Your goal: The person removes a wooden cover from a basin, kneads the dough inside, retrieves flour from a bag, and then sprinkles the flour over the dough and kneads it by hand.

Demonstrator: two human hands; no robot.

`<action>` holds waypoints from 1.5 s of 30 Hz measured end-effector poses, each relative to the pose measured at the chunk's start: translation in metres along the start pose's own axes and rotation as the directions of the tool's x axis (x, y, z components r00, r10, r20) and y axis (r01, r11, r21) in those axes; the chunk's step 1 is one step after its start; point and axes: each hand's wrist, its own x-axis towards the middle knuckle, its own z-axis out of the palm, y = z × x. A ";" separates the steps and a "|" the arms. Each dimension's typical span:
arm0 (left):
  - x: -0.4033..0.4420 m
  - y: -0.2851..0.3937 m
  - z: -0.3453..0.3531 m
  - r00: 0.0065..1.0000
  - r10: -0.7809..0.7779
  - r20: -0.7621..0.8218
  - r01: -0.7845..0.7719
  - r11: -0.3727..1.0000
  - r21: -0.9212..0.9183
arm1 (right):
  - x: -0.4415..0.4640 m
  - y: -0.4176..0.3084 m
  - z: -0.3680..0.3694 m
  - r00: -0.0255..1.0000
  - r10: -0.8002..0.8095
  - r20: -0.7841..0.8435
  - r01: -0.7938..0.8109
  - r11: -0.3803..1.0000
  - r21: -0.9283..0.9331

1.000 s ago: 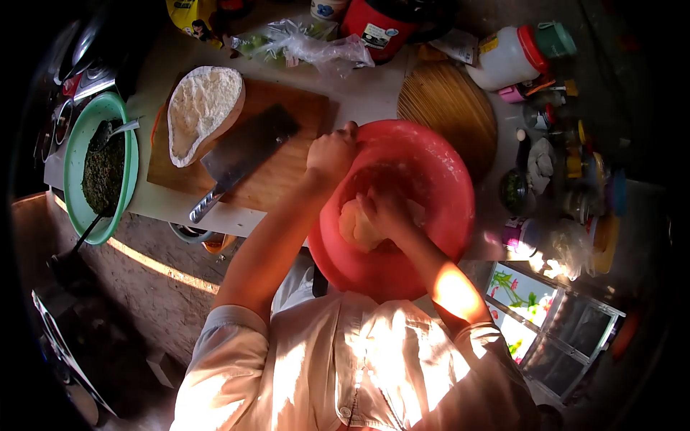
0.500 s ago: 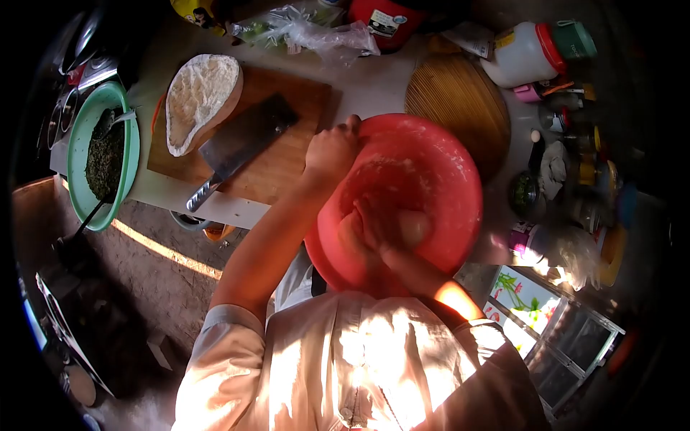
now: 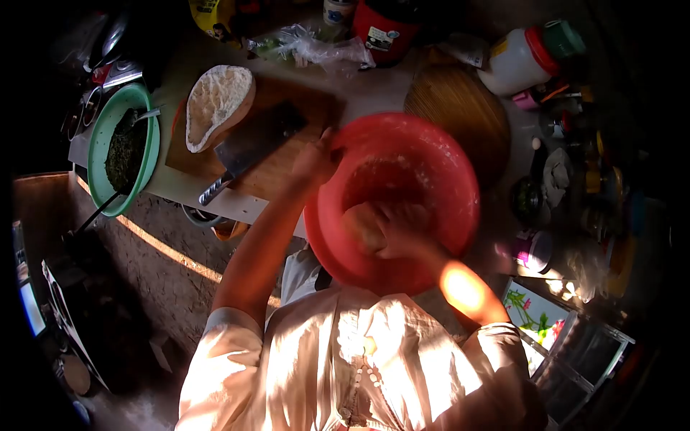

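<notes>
1. I've got the red basin (image 3: pixel 449 161) at centre frame, pale dough (image 3: pixel 361 224) inside; the right hand (image 3: pixel 406 228) presses it, too blurred for me to tell whether it grips.
2. Left hand (image 3: pixel 316 161) is clasping the basin's upper-left rim.
3. Far left, a green bowl (image 3: pixel 150 161) holds dark chopped filling (image 3: pixel 123 161).
4. Upper left on the table (image 3: pixel 244 207), a cleaver (image 3: pixel 255 141) lies across the cutting board (image 3: pixel 279 93).
5. The basin juts past the near edge; jars crowd frame right.

the basin (image 3: pixel 463 194) is red with white smears, the dough (image 3: pixel 363 226) pale cream. the bowl (image 3: pixel 149 151) is green. the round board (image 3: pixel 456 100) is striped brown.
</notes>
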 end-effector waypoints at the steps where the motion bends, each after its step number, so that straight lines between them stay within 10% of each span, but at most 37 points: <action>1: -0.001 0.002 0.000 1.000 0.006 -0.003 -0.006 1.000 0.001 | -0.008 -0.001 0.011 0.999 -0.042 -0.032 0.040 0.998 -0.058; 6: -0.012 0.025 -0.012 0.989 -0.146 -0.002 0.145 0.983 0.117 | -0.023 0.009 0.007 0.983 -0.105 -0.153 0.121 0.987 0.101; 8: -0.012 0.023 -0.009 0.990 -0.138 -0.011 0.139 0.984 0.113 | -0.001 0.031 -0.011 0.953 0.049 0.298 -0.214 0.808 0.550; 12: -0.013 0.008 0.000 0.997 -0.060 -0.053 0.059 0.998 -0.033 | 0.028 0.044 0.025 0.948 0.234 -0.218 -0.101 0.866 0.490; 14: -0.014 0.015 -0.005 0.996 -0.079 -0.028 0.079 0.997 -0.001 | 0.021 0.032 0.055 0.907 -0.065 -0.416 0.100 0.993 0.063; 15: -0.014 0.020 -0.007 0.994 -0.105 -0.015 0.105 0.994 0.028 | 0.016 0.023 0.034 0.909 -0.058 -0.414 0.091 0.994 0.060; 18: -0.014 0.023 -0.008 0.987 -0.157 -0.017 0.158 0.985 0.067 | -0.001 -0.001 -0.032 0.964 0.099 0.247 -0.162 0.956 0.246; 21: -0.013 0.020 -0.008 0.982 -0.190 0.001 0.189 0.977 0.098 | -0.008 -0.005 -0.038 0.936 0.018 0.351 -0.116 0.958 0.260; 24: -0.006 0.004 -0.006 0.989 -0.149 0.017 0.149 0.988 0.041 | -0.028 -0.004 -0.041 0.996 0.033 0.078 -0.046 0.985 0.165; 26: -0.007 0.004 -0.011 0.986 -0.165 0.028 0.164 0.986 0.032 | -0.041 0.015 -0.034 0.955 0.274 -0.118 -0.100 0.667 0.738; 28: -0.009 0.001 -0.014 0.983 -0.179 0.042 0.177 0.984 0.030 | -0.039 0.043 -0.007 0.896 0.384 -0.224 -0.066 0.613 0.787; 31: -0.014 -0.006 -0.014 0.998 -0.065 0.003 0.065 0.998 0.000 | -0.013 0.073 0.021 0.726 0.685 -0.060 -0.094 0.186 0.978; 33: -0.015 -0.004 -0.018 0.997 -0.069 0.042 0.071 0.996 -0.052 | 0.006 0.078 0.022 0.485 0.759 -0.435 -0.626 0.648 0.433; 36: -0.021 -0.001 -0.012 0.993 -0.111 0.046 0.114 0.991 -0.074 | 0.024 0.041 -0.041 0.547 0.576 -0.607 -0.403 0.817 0.412; 39: -0.026 -0.004 -0.006 0.991 -0.134 0.011 0.134 0.986 -0.101 | 0.075 0.013 -0.047 0.570 0.590 -0.571 -0.102 0.741 0.664; 41: -0.029 -0.010 -0.001 0.994 -0.108 -0.014 0.105 0.983 -0.153 | 0.116 0.002 -0.030 0.459 0.730 -0.506 -0.334 0.670 0.663; 43: -0.030 -0.012 0.001 0.996 -0.079 -0.041 0.069 0.977 -0.204 | 0.146 -0.012 0.023 0.647 0.623 -0.438 -0.542 0.781 0.311; 45: -0.029 -0.011 -0.001 0.996 -0.081 -0.047 0.068 0.968 -0.243 | 0.130 -0.047 0.026 0.649 0.659 -0.379 -0.536 0.750 0.387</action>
